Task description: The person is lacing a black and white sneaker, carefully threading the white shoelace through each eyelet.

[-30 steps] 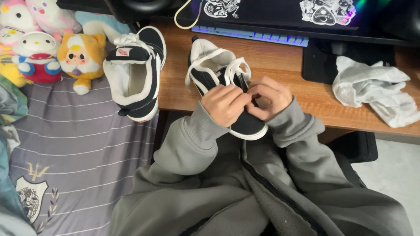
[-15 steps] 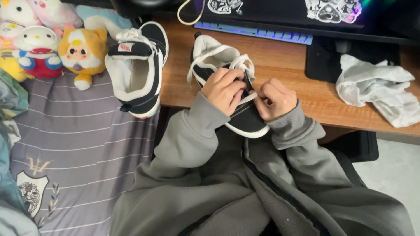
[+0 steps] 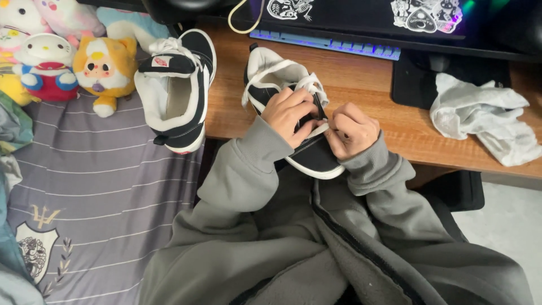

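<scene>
Wooden desk (image 3: 367, 85) beside striped bedding. Black shoe (image 3: 293, 121) at desk edge, left hand (image 3: 289, 113) and right hand (image 3: 351, 131) pinching white lace (image 3: 311, 87). Lacing underway; steady pull likely needed.

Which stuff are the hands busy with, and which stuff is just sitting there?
Busy with: left hand, right hand, black shoe, white lace.
Just sitting: other shoe, plush toys, white cloth, keyboard.
</scene>
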